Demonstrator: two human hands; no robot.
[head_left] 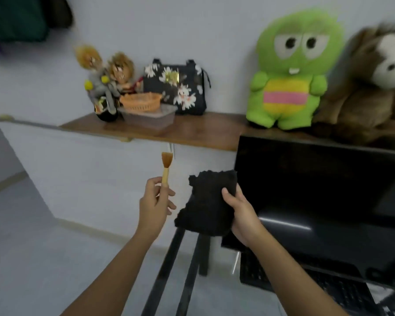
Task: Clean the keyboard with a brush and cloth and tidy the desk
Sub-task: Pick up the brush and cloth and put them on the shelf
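My left hand (154, 205) pinches the wooden handle of a small brush (165, 166), bristles pointing up, in front of the wall. To its right, my right hand (243, 216) grips a black cloth (206, 201) that hangs from thumb and fingers. Both hands are raised in the air below the wooden shelf (192, 131). The black keyboard (342, 290) lies at the lower right, partly hidden under the dark monitor (317, 192) and my right forearm.
On the shelf stand two dolls (105, 80), an orange basket (141, 101) on a clear plastic box (149, 118), a floral black bag (177, 86), a green plush toy (292, 71) and a brown plush horse (372, 87). Black desk frame bars (169, 270) run below my hands.
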